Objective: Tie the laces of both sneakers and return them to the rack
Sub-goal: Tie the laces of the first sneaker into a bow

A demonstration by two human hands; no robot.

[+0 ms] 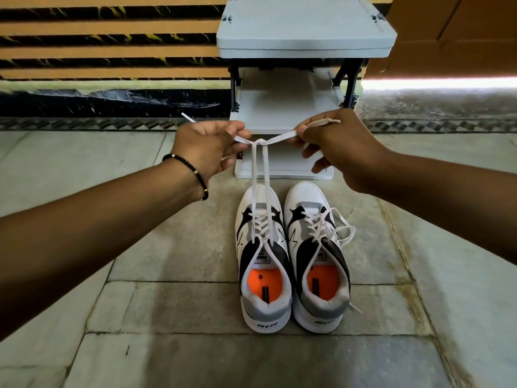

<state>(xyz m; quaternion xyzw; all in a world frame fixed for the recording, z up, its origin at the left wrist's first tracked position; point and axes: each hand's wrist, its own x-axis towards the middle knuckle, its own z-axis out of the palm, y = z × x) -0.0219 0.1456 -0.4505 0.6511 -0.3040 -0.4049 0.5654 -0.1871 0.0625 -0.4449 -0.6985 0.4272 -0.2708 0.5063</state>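
Both hands (207,147) (333,147) pinch left sneaker (263,256) laces (260,141); rack (305,37) top cropped.

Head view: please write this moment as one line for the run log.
step: first lace cross, left sneaker | left hand: pinching lace | right hand: pinching lace | right sneaker: untied | rack: no shoes visible

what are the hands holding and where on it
The left sneaker's lace: left hand and right hand each pinch one free end, beside the crossing.
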